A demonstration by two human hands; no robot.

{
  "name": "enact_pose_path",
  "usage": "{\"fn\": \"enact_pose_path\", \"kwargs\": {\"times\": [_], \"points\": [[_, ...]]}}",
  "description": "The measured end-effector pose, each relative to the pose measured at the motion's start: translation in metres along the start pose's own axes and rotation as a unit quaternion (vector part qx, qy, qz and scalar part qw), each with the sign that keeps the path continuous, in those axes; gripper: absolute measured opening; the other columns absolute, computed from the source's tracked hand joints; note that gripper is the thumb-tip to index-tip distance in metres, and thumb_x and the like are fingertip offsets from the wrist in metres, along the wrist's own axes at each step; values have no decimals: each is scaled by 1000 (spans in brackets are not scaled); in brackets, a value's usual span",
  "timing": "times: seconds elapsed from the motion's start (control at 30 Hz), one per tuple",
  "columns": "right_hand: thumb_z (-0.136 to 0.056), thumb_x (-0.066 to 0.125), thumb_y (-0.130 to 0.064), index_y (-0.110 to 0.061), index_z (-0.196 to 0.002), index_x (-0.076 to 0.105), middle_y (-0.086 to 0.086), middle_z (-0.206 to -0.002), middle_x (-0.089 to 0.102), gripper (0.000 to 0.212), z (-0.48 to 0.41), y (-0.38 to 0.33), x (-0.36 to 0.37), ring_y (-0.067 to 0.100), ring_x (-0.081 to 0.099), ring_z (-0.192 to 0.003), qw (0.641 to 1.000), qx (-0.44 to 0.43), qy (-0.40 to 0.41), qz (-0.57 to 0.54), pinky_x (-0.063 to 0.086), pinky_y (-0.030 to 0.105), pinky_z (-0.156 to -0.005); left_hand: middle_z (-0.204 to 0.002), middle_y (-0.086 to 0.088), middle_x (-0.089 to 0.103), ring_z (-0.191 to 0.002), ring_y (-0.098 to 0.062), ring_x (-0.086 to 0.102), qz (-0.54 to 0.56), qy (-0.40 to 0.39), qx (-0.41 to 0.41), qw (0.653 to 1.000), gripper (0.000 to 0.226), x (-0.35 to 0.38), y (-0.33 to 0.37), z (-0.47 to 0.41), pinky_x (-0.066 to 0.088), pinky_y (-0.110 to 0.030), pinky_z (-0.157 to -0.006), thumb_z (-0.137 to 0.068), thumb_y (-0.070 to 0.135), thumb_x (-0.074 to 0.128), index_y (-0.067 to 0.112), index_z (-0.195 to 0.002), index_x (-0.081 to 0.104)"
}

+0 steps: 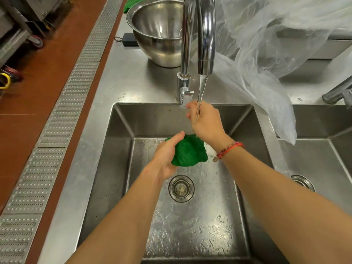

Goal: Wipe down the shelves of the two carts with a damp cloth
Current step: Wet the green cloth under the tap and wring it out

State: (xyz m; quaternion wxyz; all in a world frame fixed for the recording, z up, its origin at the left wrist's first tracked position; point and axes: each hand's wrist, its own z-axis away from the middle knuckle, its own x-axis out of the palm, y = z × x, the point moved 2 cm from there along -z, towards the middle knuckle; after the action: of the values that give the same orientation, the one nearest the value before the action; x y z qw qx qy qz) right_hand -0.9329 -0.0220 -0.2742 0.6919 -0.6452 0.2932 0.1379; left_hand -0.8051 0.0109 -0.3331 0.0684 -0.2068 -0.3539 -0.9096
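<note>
While both forearms reach in over the sink [118, 168], the drain [181, 188] lies between them on wet steel. Just beyond the drain, the left hand [167, 159] has its grip closed round the bunched green cloth [190, 151], thumb on top, holding it clear of the basin floor. Farther beyond the drain, the right hand [206, 119] is lifted with the wrist bent up, water [202, 86] from the tap [206, 35] running over it and its fingertips at the lever [185, 96]. Whether that grip holds the lever or only touches it, I cannot tell. The cloth sits short of the stream, so it likely wants moving under, soaking through, then a firm wring until damp, not dripping. Far beyond the drain, a steel bowl [158, 35] and a plastic sheet [257, 63] rest on the worktop [133, 82].
</note>
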Motion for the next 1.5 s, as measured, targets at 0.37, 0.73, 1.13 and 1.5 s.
{"fn": "enact_pose_path", "kwargs": {"times": [0.37,0.73,1.13,1.5], "points": [[-101,43,-19,-27,-82,66,-4,-81,69,31,-39,-14,-8,21,69,-86,999,-10,-49,-13,56,48,-88,-120,-17,70,-110,-33,68,-12,-11,2,1000,44,-2,11,8,58,-43,-85,-94,36,61,5,-124,66],[-85,58,-66,-20,-124,67,10,-123,70,61,60,60,-1,28,67,-114,813,352,-319,-336,54,47,-97,-117,-20,69,-99,-32,68,-25,-84,-26,996,54,2,12,28,57,-37,-81,-83,41,61,1,-119,67],[-100,58,-25,-13,-120,65,10,-115,73,24,90,45,0,25,71,-102,872,322,-194,-315,62,42,-72,-119,-20,69,-110,-30,68,-73,17,32,997,56,0,0,42,52,-44,-97,-99,47,50,-1,-123,64],[-91,59,4,-17,-117,65,15,-104,70,33,106,32,-15,31,67,-93,836,282,-257,-394,57,36,-67,-110,-4,71,-106,-21,63,-203,33,93,974,26,-3,6,56,45,-36,-80,-91,14,66,15,-116,67]]}}
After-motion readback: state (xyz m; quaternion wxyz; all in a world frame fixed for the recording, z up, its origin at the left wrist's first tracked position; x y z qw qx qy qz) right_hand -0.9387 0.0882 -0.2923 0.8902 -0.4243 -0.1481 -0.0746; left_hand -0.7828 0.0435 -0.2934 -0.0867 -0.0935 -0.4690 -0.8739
